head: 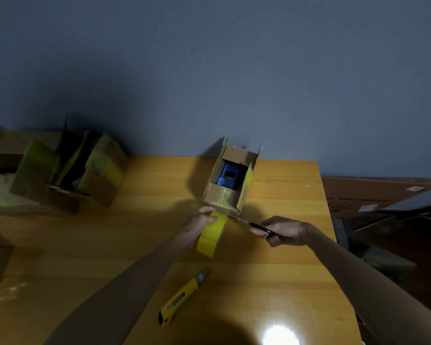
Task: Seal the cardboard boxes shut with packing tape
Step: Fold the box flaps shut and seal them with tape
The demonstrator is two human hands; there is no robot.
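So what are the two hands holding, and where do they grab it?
The left hand grips the yellow tape roll round its top rim. The right hand holds scissors by the black handles.

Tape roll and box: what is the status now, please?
Left hand grips tape roll, right hand grips scissors, blades near the box. Box top open, tape on near end. Knife lies nearer, clear of hands.

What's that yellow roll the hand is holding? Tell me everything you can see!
It is a wide roll of shiny yellow packing tape, standing tilted on its edge at the wooden table, before the small open cardboard box. The left hand grips its top. A strip runs from it onto the box's near side, where scissors in the right hand meet the strip.
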